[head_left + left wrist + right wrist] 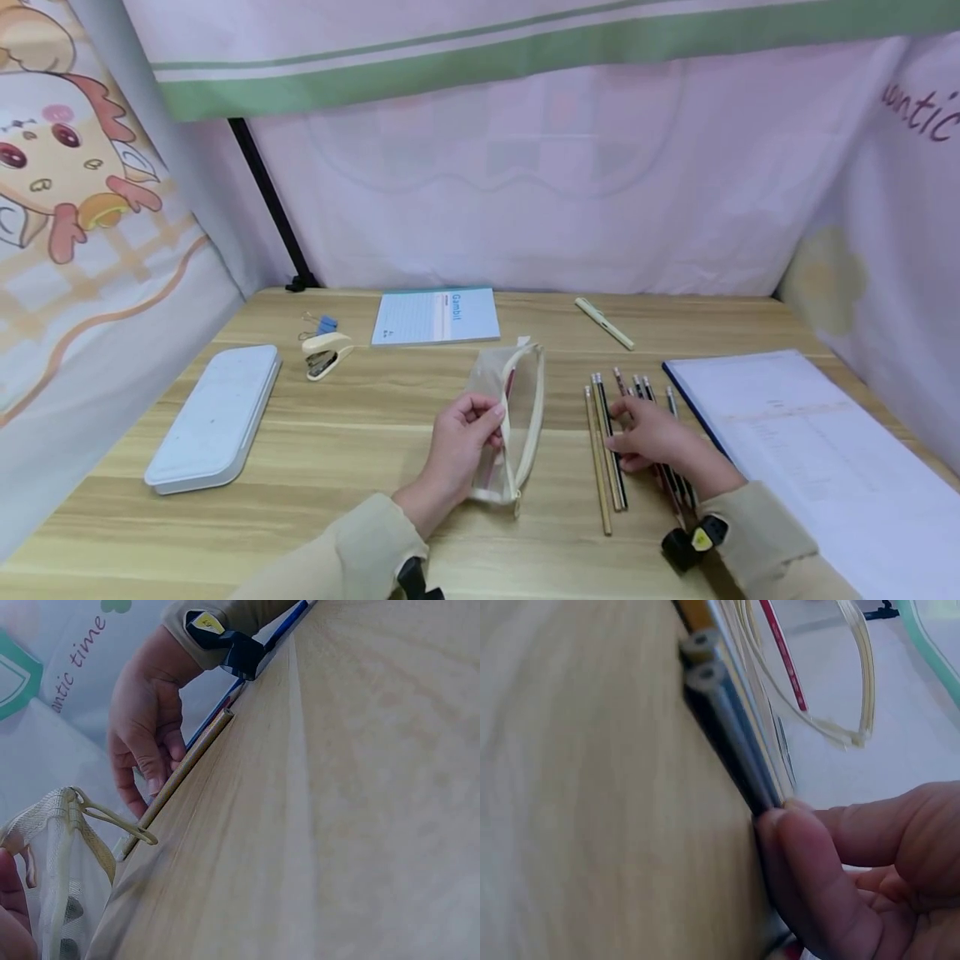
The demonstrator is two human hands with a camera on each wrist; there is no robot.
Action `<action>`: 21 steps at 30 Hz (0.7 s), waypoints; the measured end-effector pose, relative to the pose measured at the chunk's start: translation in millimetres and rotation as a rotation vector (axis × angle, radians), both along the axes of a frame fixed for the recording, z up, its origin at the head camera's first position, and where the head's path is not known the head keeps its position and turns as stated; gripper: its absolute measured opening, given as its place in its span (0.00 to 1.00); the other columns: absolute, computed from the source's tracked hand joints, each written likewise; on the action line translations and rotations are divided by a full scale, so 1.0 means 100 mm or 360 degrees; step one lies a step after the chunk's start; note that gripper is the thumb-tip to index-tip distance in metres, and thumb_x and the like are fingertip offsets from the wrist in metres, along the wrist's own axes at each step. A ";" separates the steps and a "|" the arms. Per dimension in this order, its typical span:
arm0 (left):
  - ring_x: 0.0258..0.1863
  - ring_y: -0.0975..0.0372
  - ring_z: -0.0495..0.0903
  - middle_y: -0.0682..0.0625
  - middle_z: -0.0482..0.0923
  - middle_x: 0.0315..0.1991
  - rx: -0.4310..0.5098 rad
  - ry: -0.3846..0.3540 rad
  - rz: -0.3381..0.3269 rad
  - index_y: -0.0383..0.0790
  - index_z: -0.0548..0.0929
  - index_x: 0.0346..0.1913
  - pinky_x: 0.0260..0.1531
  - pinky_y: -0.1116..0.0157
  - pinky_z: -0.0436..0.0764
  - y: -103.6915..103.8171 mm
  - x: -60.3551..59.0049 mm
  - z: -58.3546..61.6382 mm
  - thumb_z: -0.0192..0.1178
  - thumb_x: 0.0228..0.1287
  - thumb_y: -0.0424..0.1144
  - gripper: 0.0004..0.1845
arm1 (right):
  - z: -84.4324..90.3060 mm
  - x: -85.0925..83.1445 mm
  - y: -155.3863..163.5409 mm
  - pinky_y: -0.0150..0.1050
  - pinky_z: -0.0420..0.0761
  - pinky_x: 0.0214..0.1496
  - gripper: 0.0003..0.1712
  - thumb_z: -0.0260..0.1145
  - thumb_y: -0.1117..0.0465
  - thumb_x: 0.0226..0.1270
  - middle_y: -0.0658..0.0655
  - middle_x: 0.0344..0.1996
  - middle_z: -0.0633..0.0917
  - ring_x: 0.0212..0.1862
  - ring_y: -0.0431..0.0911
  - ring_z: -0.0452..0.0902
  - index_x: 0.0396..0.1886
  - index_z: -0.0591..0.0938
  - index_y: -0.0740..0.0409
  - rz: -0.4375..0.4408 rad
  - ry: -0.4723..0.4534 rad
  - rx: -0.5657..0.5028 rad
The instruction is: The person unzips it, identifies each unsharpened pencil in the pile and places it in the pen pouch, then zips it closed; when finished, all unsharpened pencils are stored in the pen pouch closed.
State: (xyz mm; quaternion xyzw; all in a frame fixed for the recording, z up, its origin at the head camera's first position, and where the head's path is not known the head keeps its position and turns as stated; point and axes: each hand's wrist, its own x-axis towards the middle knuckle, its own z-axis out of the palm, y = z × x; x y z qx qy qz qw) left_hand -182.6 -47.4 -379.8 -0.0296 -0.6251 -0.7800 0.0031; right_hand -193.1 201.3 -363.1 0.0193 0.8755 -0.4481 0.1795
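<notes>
A clear mesh pouch [517, 400] with a cream zip lies at the middle of the wooden table [337, 450], its mouth open and a red pen inside. My left hand [491, 411] pinches the pouch's near edge between thumb and fingers. To its right, several pencils [606, 467] lie side by side. My right hand [618, 425] rests over them with curled fingers, the tips gripping the left ones. In the left wrist view the right hand [146, 742] curls onto a pencil [184, 776] beside the pouch [67, 885]. The right wrist view shows a fingertip [810, 862] pressed against the pencils [727, 727].
A white hard case [213, 417] lies at the left, with a cream stapler [326, 354] and blue binder clips [321, 323] behind it. A blue notebook [437, 317] and a cream pen [604, 323] sit at the back. Blue-edged paper sheets [810, 450] cover the right. Fabric walls enclose the table.
</notes>
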 end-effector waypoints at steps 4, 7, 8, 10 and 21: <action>0.19 0.68 0.71 0.52 0.72 0.24 0.0008 -0.0006 -0.0006 0.20 0.74 0.39 0.21 0.75 0.75 0.01 0.00 0.03 0.58 0.60 0.28 0.11 | 0.01 0.00 0.06 0.37 0.82 0.26 0.29 0.65 0.71 0.56 0.68 0.40 0.73 0.24 0.46 0.76 0.56 0.64 0.72 0.0009 0.0007 0.0024; 0.19 0.68 0.71 0.52 0.72 0.24 0.0014 -0.0011 -0.0005 0.20 0.74 0.39 0.21 0.75 0.75 0.01 0.00 0.04 0.58 0.60 0.28 0.10 | 0.03 0.01 0.07 0.38 0.82 0.26 0.34 0.68 0.69 0.52 0.68 0.40 0.74 0.24 0.45 0.77 0.57 0.64 0.71 -0.0001 0.0019 0.0114; 0.19 0.68 0.71 0.52 0.72 0.23 0.0015 -0.0013 -0.0007 0.20 0.74 0.39 0.21 0.76 0.75 0.01 0.00 0.04 0.58 0.60 0.28 0.10 | 0.03 0.01 0.06 0.38 0.82 0.26 0.35 0.68 0.68 0.51 0.68 0.41 0.74 0.23 0.45 0.77 0.58 0.64 0.70 0.0008 0.0028 0.0155; 0.19 0.68 0.71 0.52 0.72 0.23 0.0018 -0.0009 -0.0010 0.20 0.73 0.39 0.21 0.76 0.75 0.02 0.00 0.04 0.58 0.60 0.27 0.10 | 0.05 0.01 0.05 0.38 0.82 0.25 0.37 0.68 0.68 0.49 0.68 0.41 0.74 0.22 0.45 0.77 0.59 0.64 0.70 0.0020 0.0052 0.0230; 0.20 0.67 0.71 0.52 0.72 0.24 0.0017 -0.0017 -0.0039 0.21 0.74 0.38 0.22 0.75 0.75 0.03 0.00 0.00 0.60 0.59 0.30 0.12 | 0.00 0.08 0.04 0.38 0.82 0.28 0.39 0.58 0.71 0.51 0.58 0.28 0.75 0.25 0.44 0.75 0.64 0.56 0.74 -0.0148 0.0037 -0.0135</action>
